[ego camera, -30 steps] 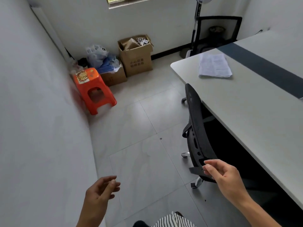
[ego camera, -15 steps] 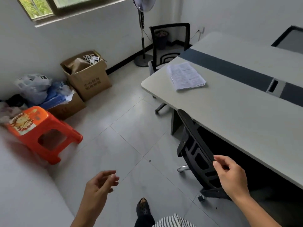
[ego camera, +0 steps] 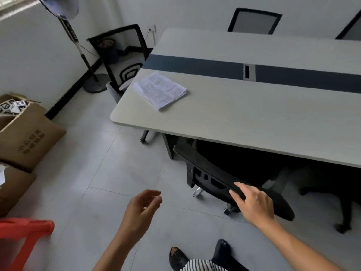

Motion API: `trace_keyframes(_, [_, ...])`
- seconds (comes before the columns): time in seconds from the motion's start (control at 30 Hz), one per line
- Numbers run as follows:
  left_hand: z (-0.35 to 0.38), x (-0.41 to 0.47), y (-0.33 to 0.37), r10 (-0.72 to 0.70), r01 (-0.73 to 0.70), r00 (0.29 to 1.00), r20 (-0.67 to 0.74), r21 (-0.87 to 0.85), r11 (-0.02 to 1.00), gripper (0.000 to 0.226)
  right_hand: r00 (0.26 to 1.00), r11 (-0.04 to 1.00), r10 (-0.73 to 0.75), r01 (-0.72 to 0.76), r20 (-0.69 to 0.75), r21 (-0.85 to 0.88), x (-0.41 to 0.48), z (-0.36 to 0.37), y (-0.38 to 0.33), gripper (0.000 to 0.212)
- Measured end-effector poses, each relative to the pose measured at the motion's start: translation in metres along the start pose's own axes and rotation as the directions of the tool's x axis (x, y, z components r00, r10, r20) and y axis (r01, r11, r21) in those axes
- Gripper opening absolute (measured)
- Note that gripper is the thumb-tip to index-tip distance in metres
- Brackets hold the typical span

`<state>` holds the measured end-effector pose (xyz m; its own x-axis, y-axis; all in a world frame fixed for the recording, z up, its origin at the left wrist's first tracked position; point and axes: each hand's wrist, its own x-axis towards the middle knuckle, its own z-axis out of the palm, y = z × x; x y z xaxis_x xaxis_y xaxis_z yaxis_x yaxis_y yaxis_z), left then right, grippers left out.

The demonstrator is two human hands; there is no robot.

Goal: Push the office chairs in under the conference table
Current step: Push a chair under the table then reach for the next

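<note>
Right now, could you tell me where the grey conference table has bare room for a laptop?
The grey conference table is bare right of the stapled white paper stack, up to the dark centre strip. Beyond the strip is bare too. Only the near-left corner is taken.

Office mtg room: conference table (ego camera: 254, 118), office chairs (ego camera: 125, 55), papers (ego camera: 162, 90).

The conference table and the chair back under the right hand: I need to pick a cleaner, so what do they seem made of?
Conference table: likely matte pale laminate, flat even sheen, with a dark centre strip. Chair back: probably black moulded plastic, with slotted cutouts.
</note>
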<state>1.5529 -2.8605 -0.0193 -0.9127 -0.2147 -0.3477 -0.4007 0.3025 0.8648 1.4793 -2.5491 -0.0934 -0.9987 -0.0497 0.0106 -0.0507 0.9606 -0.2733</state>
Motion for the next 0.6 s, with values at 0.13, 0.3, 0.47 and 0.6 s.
trace_keyframes(0.13, [0.027,0.028,0.011,0.105,-0.121,0.989,0.104,0.166,0.979,0.015,0.999,0.999,-0.033,0.034,0.043,-0.034,-0.028,-0.005,0.017,0.056])
trace_keyframes(0.3, [0.068,0.050,0.006,0.286,-0.307,0.950,0.123,0.522,0.796,0.024,0.987,0.996,-0.025,0.011,0.161,0.086,-0.043,-0.015,0.036,0.076])
trace_keyframes(0.47, [0.088,0.059,-0.012,0.320,-0.297,0.939,0.123,0.757,0.582,0.030,0.995,0.984,0.078,-0.086,0.061,0.153,-0.046,-0.032,0.063,0.067])
trace_keyframes(0.6, [0.103,0.060,-0.011,0.333,-0.306,0.936,0.115,0.738,0.602,0.034,0.986,0.989,0.148,-0.146,-0.082,0.023,-0.045,-0.031,0.100,0.042])
